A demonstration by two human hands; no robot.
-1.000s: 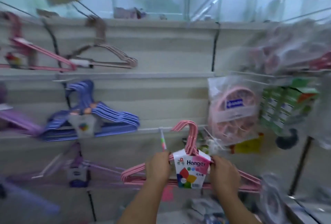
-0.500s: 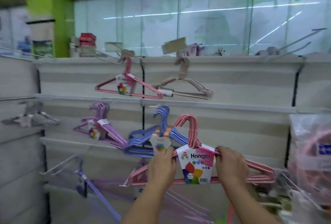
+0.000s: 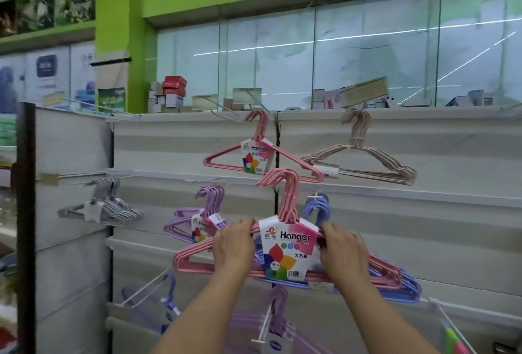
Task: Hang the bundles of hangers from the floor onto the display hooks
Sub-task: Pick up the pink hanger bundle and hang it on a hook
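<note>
I hold a pink hanger bundle (image 3: 285,246) with a white "Hanger" label up in front of the slatted display wall. My left hand (image 3: 233,246) grips its left shoulder and my right hand (image 3: 343,252) grips its right shoulder. Its hooks point up, just below another pink bundle (image 3: 254,155) that hangs on a top display hook (image 3: 228,112). A blue bundle (image 3: 395,283) hangs right behind the one I hold.
On the wall also hang a beige bundle (image 3: 364,161), a purple bundle (image 3: 197,218), a grey bundle (image 3: 104,209) on the side panel and more purple and blue ones low down. Bare hooks (image 3: 141,288) stick out at lower left. Boxes sit on the top ledge (image 3: 395,112).
Both hands have lifted the pink bundle higher up the wall, from the lower rows to just under the top row. The view has swung up and left.
</note>
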